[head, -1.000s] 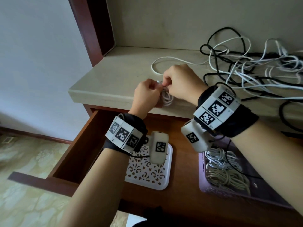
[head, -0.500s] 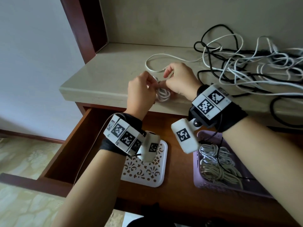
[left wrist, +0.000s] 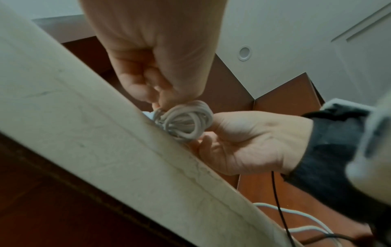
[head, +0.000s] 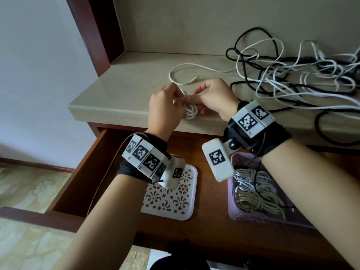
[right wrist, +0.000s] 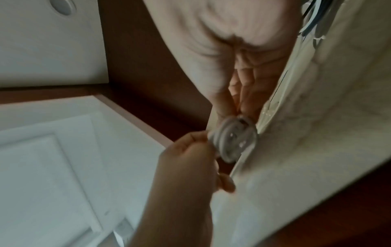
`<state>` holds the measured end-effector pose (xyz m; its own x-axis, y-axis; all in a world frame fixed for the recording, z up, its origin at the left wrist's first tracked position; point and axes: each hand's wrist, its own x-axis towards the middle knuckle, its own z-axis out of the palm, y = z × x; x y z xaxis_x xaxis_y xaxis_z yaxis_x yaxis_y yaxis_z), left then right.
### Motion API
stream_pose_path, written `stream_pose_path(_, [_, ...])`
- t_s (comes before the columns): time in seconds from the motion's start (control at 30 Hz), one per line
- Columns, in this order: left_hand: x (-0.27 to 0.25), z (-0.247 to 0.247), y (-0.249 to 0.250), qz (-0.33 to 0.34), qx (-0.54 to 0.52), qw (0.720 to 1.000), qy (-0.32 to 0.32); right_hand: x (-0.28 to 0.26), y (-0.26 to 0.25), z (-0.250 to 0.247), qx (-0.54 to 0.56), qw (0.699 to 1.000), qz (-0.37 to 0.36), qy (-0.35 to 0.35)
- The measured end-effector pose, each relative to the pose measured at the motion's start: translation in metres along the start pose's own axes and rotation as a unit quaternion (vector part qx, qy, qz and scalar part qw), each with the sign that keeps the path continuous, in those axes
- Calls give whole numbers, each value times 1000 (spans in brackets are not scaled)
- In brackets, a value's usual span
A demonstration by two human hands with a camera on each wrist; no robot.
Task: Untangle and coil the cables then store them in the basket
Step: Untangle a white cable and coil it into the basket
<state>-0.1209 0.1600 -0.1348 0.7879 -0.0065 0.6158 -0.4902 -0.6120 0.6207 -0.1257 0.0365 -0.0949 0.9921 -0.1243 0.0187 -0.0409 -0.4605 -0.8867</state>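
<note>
Tangled cables [head: 296, 78] crowd the countertop's [head: 136, 80] right (left side lies bare).

A pale stone countertop [head: 124, 88] sits in a reddish-brown wooden frame [head: 91, 30], with an open wooden drawer [head: 78, 178] below its front edge. On the drawer floor lies a white tray with ornamental cut-outs [head: 175, 203]. Pale patterned flooring [head: 25, 191] shows at lower left beneath a plain wall [head: 35, 75].

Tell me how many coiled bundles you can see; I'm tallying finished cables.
3: one white coil held by both hands at the counter edge, and a white bundle and a beige bundle in the purple basket. The wrist camera may hide others.
</note>
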Motion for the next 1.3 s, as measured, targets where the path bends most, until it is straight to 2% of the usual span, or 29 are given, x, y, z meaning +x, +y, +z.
stream_pose_path(0.13, [2,-1,3,-38,19,999,6,-14,9,6,-90,984,-129,83])
stream_pose_path(0.2, [2,-2,2,-49,21,999,6,-17,8,7,-121,975,-168,85])
stream_pose_path(0.43, [0,4,4,-34,30,998,33,-11,-8,-2,-237,956,-175,-6])
stream_pose_path(0.53, [0,4,2,5,36,999,34,-7,-16,0,-279,947,-161,-18])
stream_pose_path(0.63, [-3,3,3,53,46,997,28,-2,-18,5,-259,959,-110,10])
stream_pose_path(0.8, [-2,2,3,57,39,997,23,2,-16,6,-197,980,-36,10])
stream_pose_path(0.97, [-2,2,4,59,44,997,15,-3,-13,9,-129,991,-23,40])
stream_pose_path(1.1, [-2,0,1,39,35,999,13,-9,-6,15,-117,988,-58,84])
stream_pose_path(1.2, [-2,-4,-1,-1,24,1000,13,-9,-1,14,-99,992,-70,48])
stream_pose_path(1.3, [-1,-4,-1,-14,19,1000,16,-6,-1,7,-40,999,-32,-16])
